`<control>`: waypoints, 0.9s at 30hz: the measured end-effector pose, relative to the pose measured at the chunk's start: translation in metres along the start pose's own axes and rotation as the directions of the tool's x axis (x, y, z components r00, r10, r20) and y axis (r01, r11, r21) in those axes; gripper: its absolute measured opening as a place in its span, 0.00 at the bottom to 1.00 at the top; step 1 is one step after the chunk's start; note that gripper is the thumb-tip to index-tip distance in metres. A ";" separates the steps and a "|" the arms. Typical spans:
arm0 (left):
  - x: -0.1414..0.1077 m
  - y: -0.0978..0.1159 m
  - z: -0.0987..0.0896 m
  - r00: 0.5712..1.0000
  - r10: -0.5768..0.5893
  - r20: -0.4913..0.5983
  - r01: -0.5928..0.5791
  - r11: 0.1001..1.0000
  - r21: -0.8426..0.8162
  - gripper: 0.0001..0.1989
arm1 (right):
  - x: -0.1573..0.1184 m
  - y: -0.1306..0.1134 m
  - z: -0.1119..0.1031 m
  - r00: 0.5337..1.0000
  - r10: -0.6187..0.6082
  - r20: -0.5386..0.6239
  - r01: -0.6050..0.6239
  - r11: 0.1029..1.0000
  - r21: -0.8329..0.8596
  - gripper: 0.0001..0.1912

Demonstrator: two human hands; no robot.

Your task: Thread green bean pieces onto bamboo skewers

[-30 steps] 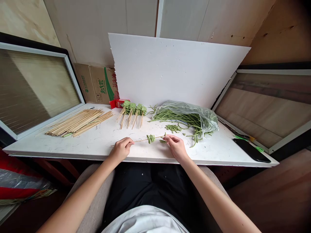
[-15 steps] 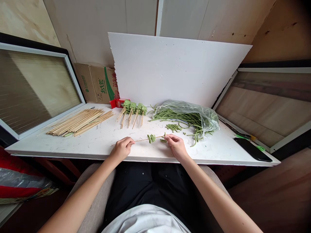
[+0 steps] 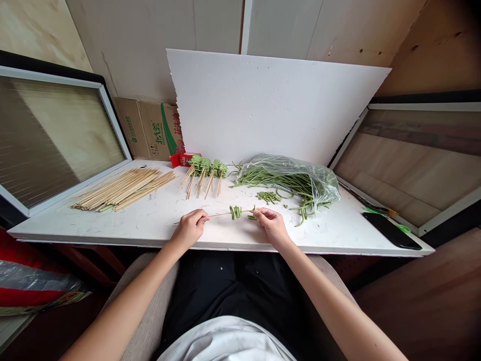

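My left hand (image 3: 191,227) pinches the blunt end of a thin bamboo skewer (image 3: 221,214) just above the white table (image 3: 158,220). Several short green bean pieces (image 3: 235,212) are threaded side by side on it. My right hand (image 3: 273,224) is at the skewer's tip, fingers closed on a green bean piece (image 3: 252,216). A small heap of cut bean pieces (image 3: 268,197) lies just beyond that hand.
A pile of bare skewers (image 3: 122,188) lies at the left. Several finished bean skewers (image 3: 205,173) rest at the back. A plastic bag of long beans (image 3: 291,178) sits at the right, a black phone (image 3: 391,230) near the right edge. A white foam board (image 3: 270,105) leans behind.
Both hands and the skewer have crept slightly up and to the right; the threaded pieces sit a little nearer the right hand.
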State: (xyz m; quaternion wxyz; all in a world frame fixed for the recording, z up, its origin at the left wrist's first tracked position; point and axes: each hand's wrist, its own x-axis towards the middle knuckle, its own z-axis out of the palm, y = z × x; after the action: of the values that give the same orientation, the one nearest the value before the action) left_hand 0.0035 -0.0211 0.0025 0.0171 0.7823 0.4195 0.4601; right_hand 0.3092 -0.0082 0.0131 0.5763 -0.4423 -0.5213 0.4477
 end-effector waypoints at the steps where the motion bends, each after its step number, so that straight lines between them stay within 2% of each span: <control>1: 0.002 0.001 0.001 1.000 -0.004 0.003 0.004 1.000 0.001 0.10 | 0.000 0.000 0.000 1.000 0.007 -0.012 -0.007 1.000 0.010 0.21; 7: 0.004 0.013 0.016 0.999 0.027 0.038 -0.025 0.999 -0.036 0.10 | -0.003 0.001 0.007 1.000 -0.031 -0.002 0.031 0.999 0.016 0.19; 13: 0.004 0.017 0.020 1.000 -0.029 0.001 0.029 0.997 -0.069 0.10 | -0.003 0.003 0.011 1.000 0.031 -0.001 -0.031 0.999 -0.022 0.24; 17: 0.003 0.011 0.015 0.993 -0.107 -0.044 0.105 0.994 -0.040 0.11 | 0.005 -0.012 -0.005 1.000 0.003 0.013 -0.002 0.997 -0.074 0.24; 19: 0.002 0.009 0.014 0.985 -0.158 -0.065 0.156 0.987 -0.035 0.10 | 0.012 -0.019 -0.019 0.998 -0.063 0.008 0.063 0.976 -0.209 0.22; 21: 0.002 0.009 0.014 0.978 -0.195 -0.072 0.193 0.981 -0.034 0.10 | 0.017 -0.021 -0.031 0.982 -0.178 0.061 0.186 0.880 -0.438 0.19; 23: 0.002 0.009 0.015 0.976 -0.206 -0.070 0.204 0.978 -0.036 0.09 | 0.021 -0.019 -0.038 0.942 -0.280 0.183 0.331 0.702 -0.630 0.16; 25: 0.002 0.009 0.016 0.975 -0.209 -0.069 0.207 0.978 -0.039 0.09 | 0.024 -0.014 -0.042 0.895 -0.341 0.287 0.435 0.530 -0.727 0.17; 27: 0.002 0.009 0.016 0.974 -0.215 -0.073 0.212 0.976 -0.042 0.08 | 0.027 -0.012 -0.046 0.874 -0.370 0.316 0.460 0.418 -0.783 0.20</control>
State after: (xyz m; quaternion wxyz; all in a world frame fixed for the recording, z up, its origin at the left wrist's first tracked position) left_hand 0.0216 -0.0199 -0.0022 0.0635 0.7140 0.4938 0.4924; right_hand 0.3573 0.0135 0.0277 0.3582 -0.4986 -0.7894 0.0048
